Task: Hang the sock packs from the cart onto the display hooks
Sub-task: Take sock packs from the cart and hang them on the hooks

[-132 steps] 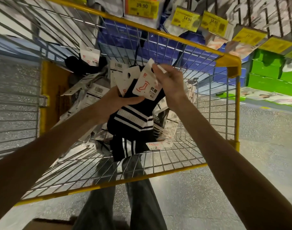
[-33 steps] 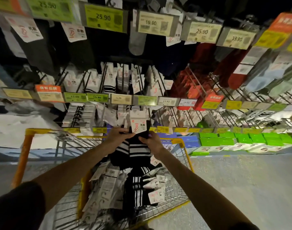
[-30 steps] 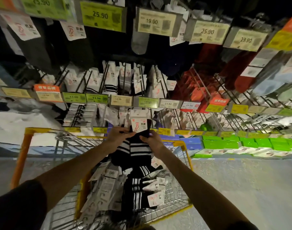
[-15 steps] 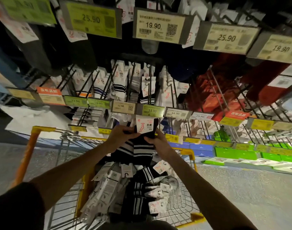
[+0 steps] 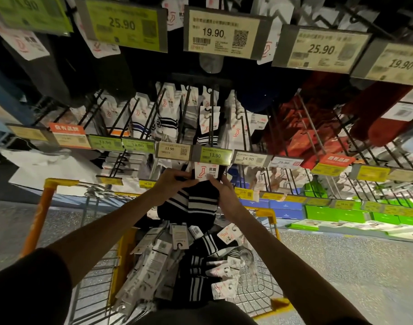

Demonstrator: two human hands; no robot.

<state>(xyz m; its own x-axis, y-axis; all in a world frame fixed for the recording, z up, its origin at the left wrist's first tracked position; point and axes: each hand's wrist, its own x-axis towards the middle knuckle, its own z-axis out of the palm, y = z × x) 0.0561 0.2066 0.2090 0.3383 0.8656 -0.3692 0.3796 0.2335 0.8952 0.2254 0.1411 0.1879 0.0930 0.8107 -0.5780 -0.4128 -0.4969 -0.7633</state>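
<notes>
Both hands are up w/ one sock pack (image 5: 196, 204), black w/ white stripes, held over the cart's (image 5: 268, 213) far edge. Its white card (image 5: 205, 171) stands upright, top just reaching the lower edge of the green 13.90 tag (image 5: 215, 156). Can't tell if the card's hole is on a hook. Left hand (image 5: 171, 181) pinches the pack at the card's left edge, fingers curled. Right hand (image 5: 226, 195) grips the right side, fingers curled round it at the card's foot. Above the tag a black hook (image 5: 212, 109) runs back to the rack and carries a similar striped pack (image 5: 207, 137). White packs (image 5: 165, 113) hang on the hooks to its left, red packs (image 5: 299, 137) to its right. In the cart, more black striped packs (image 5: 200, 266) lie piled toward the near right. A heap of white-carded packs (image 5: 151, 259) lies along the left side, some cards touching the black ones. Beyond the cart's far right corner, blue boxes (image 5: 285, 207) and green boxes (image 5: 336, 214) sit low on the shelf. Bigger tags reading 25.90 and 19.90 (image 5: 213, 32) hang along the top row.
</notes>
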